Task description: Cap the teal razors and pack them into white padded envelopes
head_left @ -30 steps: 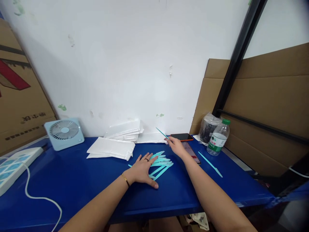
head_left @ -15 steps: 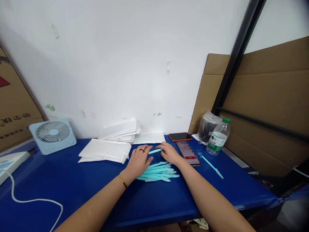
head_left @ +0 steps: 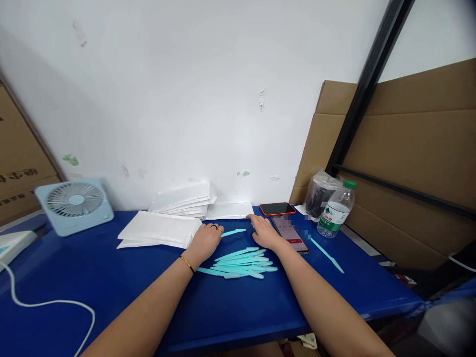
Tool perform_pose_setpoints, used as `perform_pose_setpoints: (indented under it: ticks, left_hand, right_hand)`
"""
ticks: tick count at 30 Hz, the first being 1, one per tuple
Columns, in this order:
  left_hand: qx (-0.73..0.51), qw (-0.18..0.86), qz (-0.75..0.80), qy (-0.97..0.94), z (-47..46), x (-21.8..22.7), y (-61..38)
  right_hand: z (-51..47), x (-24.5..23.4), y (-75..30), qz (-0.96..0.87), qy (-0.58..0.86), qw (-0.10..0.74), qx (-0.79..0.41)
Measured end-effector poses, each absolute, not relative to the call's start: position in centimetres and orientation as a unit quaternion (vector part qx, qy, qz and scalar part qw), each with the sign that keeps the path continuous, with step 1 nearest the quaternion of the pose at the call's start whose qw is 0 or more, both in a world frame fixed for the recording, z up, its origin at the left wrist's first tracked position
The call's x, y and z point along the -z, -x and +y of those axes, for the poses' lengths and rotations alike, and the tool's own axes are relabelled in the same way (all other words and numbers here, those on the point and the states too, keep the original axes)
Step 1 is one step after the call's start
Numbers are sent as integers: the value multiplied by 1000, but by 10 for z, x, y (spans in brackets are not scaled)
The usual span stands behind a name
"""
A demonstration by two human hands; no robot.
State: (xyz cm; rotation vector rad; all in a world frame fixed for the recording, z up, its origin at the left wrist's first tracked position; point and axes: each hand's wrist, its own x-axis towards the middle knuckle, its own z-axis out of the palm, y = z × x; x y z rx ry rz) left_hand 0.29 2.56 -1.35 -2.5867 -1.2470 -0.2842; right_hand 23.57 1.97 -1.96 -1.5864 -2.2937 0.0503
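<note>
My left hand (head_left: 208, 240), wearing rings and a bracelet, is closed over the handle end of a turquoise eyebrow razor (head_left: 234, 232); its fingertips are hidden. The razor's head end points right across the blue table (head_left: 223, 312). That hand is also against the right end of the nearer white padded mailers (head_left: 158, 229). My right hand (head_left: 264, 231) is open, its index finger stretched toward a flat white mailer (head_left: 229, 211) by the wall. Nearer me, between my forearms, several more eyebrow razors (head_left: 241, 265) lie in a loose fanned pile.
A pale blue fan (head_left: 76, 206) stands at the left, above a white cable (head_left: 55, 301). More mailers (head_left: 184, 198) are stacked against the wall. To the right are two phones (head_left: 277, 209), a bagged dark object (head_left: 320, 198), a water bottle (head_left: 336, 210) and a lone razor (head_left: 327, 254).
My right hand has let go of the razor's head end and moved slightly right. My left hand has shifted left, and the razor has slid left with it.
</note>
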Motion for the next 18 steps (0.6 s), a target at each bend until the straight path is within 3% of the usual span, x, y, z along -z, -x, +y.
perform_pose_setpoints:
  ticks: [6,13,18]
  left_hand:
    - [155,9,-393,906,30,17,5]
    - [185,-50,-401,896,37,26,-8]
    - [248,-79,-413,872,35,21,-12]
  right_hand:
    - [9,4,-254,-817,527,206,-109]
    - [2,-3,-247,-855,473,110,-179]
    - [7,3,-247,-851,464,153,-196]
